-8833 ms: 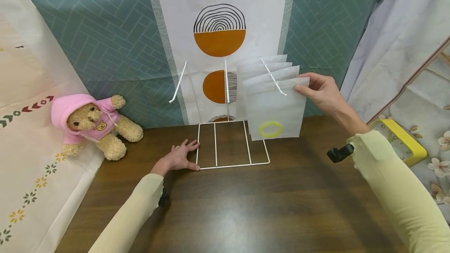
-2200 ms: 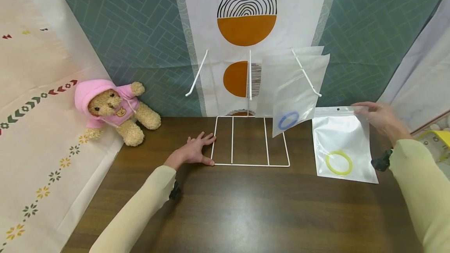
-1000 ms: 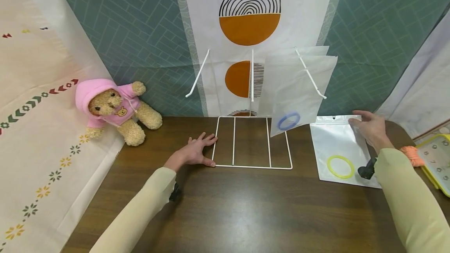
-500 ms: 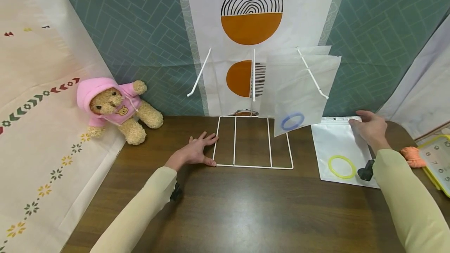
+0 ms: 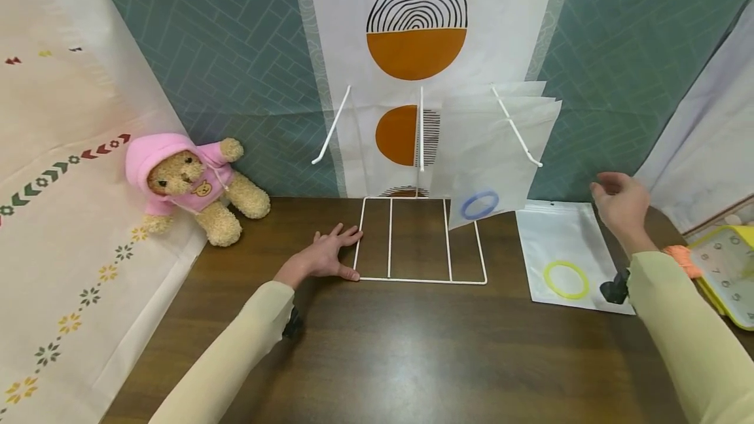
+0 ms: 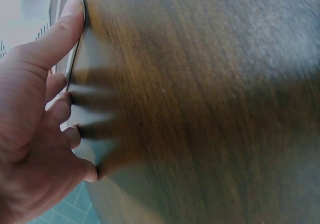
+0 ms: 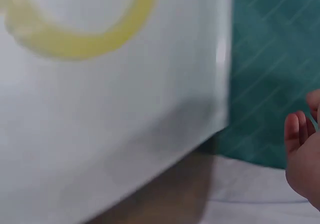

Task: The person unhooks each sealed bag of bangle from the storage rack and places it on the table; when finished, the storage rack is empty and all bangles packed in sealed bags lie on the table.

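Observation:
In the head view my left hand point(image 5: 323, 256) rests on the table with fingers spread, touching the left side of a white wire rack point(image 5: 423, 280). Translucent white bags point(image 5: 501, 142) hang on the rack's right prong, the front one with a blue ring point(image 5: 480, 205) inside. A white bag point(image 5: 565, 234) with a yellow ring point(image 5: 565, 280) lies flat on the table right of the rack. Just above its right upper edge, my right hand point(image 5: 624, 208) is held apart from it, fingers loosely bent and holding nothing. The right wrist view shows this bag point(image 7: 125, 109) close up.
A teddy bear point(image 5: 191, 178) in a pink hoodie sits at the back left against the cloth. At the far right are a yellow-framed clock point(image 5: 727, 273) and an orange bundle point(image 5: 683, 259), partly hidden by the sleeve. Patterned cloth point(image 5: 601, 84) hangs behind the table.
The yellow-ring bag, earlier hanging on the right prong, lies on the table. My right hand has let go of its top edge and lifted slightly. My left hand stays at the rack.

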Action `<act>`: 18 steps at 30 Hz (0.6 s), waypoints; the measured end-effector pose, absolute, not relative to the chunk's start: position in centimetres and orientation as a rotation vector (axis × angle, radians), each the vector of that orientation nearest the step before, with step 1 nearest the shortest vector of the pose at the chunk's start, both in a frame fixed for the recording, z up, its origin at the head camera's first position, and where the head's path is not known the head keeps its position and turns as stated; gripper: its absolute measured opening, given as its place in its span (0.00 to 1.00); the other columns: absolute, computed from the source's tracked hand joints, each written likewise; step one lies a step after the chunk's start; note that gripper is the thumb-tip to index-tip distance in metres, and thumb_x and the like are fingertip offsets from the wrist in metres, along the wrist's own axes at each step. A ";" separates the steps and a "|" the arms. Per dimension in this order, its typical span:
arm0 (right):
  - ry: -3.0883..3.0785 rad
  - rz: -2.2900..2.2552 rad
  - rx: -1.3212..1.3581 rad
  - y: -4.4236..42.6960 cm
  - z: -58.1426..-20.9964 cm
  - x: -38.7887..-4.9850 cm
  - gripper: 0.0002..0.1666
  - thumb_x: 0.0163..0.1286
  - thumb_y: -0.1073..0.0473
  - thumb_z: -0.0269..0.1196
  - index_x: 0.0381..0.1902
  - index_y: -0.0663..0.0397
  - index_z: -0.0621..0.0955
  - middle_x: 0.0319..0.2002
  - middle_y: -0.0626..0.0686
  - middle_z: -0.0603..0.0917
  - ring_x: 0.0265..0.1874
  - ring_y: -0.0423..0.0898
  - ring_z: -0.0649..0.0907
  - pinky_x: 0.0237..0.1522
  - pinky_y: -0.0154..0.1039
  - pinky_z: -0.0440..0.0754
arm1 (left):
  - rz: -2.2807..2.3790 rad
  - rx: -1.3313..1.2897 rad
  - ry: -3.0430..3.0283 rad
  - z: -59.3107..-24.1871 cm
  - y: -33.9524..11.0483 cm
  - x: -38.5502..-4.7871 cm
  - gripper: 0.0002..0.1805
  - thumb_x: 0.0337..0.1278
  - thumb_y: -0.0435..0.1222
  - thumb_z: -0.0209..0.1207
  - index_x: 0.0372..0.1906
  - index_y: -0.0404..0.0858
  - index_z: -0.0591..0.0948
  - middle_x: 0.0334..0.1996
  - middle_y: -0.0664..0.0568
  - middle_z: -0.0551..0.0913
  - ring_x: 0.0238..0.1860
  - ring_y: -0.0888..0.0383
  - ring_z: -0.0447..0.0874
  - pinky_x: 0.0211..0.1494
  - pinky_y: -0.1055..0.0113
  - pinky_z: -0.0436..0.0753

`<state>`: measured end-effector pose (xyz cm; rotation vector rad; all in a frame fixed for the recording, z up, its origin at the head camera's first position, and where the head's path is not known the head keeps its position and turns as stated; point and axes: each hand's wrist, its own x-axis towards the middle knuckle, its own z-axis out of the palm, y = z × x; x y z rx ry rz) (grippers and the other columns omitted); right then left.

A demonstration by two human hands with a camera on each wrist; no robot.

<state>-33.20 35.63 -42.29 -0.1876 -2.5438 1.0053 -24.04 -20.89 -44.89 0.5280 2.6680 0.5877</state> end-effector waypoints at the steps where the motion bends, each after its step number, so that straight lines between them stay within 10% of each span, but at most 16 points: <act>1: -2.533 1.011 -0.162 35.4 -41.6 -33.1 0.23 0.75 0.56 0.56 0.59 0.68 0.79 0.48 0.64 0.82 0.34 0.31 0.75 0.35 0.27 0.70 | 0.589 0.525 2.666 -44.9 -20.9 -24.1 0.54 0.50 0.51 0.74 0.79 0.42 0.59 0.79 0.46 0.50 0.78 0.38 0.38 0.69 0.30 0.39; 8: -2.445 1.098 0.078 33.9 -36.7 -31.4 0.21 0.74 0.55 0.58 0.55 0.67 0.81 0.34 0.27 0.76 0.28 0.18 0.75 0.29 0.18 0.71 | 0.601 0.528 2.667 -45.1 -21.2 -24.3 0.55 0.49 0.52 0.74 0.79 0.43 0.59 0.79 0.46 0.50 0.77 0.37 0.38 0.69 0.29 0.38; 18: -2.368 1.448 0.420 31.1 -30.5 -28.9 0.21 0.75 0.62 0.61 0.64 0.55 0.78 0.50 0.42 0.81 0.41 0.29 0.84 0.39 0.26 0.81 | 0.627 0.532 2.663 -45.1 -21.2 -24.1 0.54 0.49 0.51 0.74 0.79 0.42 0.59 0.79 0.45 0.51 0.77 0.35 0.39 0.69 0.29 0.38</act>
